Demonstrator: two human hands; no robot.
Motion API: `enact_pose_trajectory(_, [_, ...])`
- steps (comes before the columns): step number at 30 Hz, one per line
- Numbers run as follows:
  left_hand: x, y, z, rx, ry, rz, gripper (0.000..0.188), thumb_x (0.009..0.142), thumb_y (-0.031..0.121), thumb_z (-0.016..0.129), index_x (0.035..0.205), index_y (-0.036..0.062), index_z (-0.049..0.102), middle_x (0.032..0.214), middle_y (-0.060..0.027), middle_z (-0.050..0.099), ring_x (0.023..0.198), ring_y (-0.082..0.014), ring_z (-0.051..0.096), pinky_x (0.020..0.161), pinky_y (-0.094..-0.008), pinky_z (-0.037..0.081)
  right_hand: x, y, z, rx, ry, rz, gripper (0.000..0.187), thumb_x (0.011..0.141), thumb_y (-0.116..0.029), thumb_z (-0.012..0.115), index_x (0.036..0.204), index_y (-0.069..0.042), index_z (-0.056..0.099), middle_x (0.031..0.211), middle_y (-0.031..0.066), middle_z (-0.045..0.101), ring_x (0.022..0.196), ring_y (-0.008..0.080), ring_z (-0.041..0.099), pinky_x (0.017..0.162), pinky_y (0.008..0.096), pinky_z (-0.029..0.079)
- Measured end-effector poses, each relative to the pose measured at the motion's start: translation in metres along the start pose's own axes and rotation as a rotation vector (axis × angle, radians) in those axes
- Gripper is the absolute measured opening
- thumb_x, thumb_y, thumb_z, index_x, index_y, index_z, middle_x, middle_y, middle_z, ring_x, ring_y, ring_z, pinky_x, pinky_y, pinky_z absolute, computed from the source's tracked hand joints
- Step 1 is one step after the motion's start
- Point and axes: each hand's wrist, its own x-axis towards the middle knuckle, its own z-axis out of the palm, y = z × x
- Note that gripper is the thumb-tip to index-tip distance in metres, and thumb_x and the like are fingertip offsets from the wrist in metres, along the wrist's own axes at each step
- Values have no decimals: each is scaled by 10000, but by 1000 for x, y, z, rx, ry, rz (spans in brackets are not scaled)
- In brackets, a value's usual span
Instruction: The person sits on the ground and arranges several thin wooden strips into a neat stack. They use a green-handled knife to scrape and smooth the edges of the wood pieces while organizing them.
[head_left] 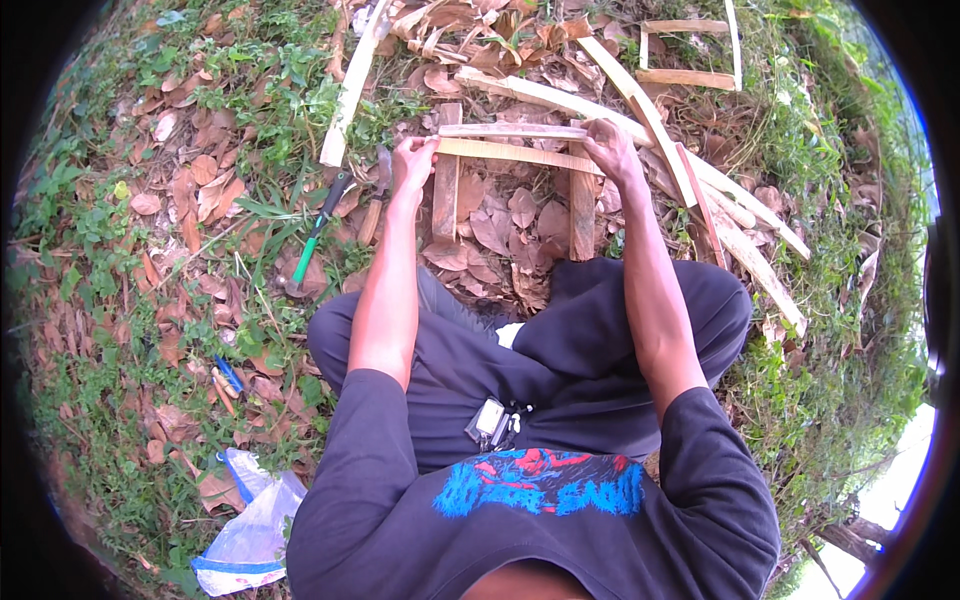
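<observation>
Head view: left hand and right hand apparently pinch opposite ends of a wooden slat running left-right.

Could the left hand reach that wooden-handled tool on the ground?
Probably yes: the wooden-handled tool lies beside the left forearm, apparently uncovered, though the left hand seems to hold a wooden strip and would need freeing.
</observation>
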Motion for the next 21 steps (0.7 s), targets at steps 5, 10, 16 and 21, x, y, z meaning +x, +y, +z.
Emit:
enact_pose_trajectory(5, [-4, 3, -21, 105, -149, -59, 221, 849, 234, 708, 882, 23, 652, 790, -51, 680, 648, -85, 635, 526, -209, 477, 0, -2, -7, -182, -127, -10, 421, 749, -348, 722, 1082, -120, 605, 1079, 129, 624, 1074, 323, 553, 957, 435, 433])
enact_pose_trajectory(10, [-2, 4, -40, 131, -358, -282, 219, 850, 215, 706, 892, 8, 647, 775, -61, 672, 621, -103, 617, 527, -214, 495, 1, -8, 0, -191, -292, -32, 639, 699, -501, 755, 1234, -193, 589, 1273, 103, 557, 1252, 343, 445, 1046, 441, 377])
enact_pose_trajectory(16, [-2, 4, -35, -2, -351, -112, 139, 880, 115, 653, 896, -21, 631, 787, -76, 670, 633, -106, 628, 532, -215, 507, 4, -5, 15, -168, -26, -191, 454, 786, -256, 727, 1191, -95, 598, 1165, 119, 595, 1121, 332, 520, 958, 434, 428])
enact_pose_trajectory(21, [0, 5, -23, 112, -247, 15, 195, 867, 161, 670, 915, -25, 638, 792, -82, 685, 676, -112, 663, 557, -224, 516, 1, -1, 28, -213, 50, -132, 463, 778, -302, 726, 1177, -96, 611, 1138, 125, 608, 1074, 333, 549, 932, 430, 439])
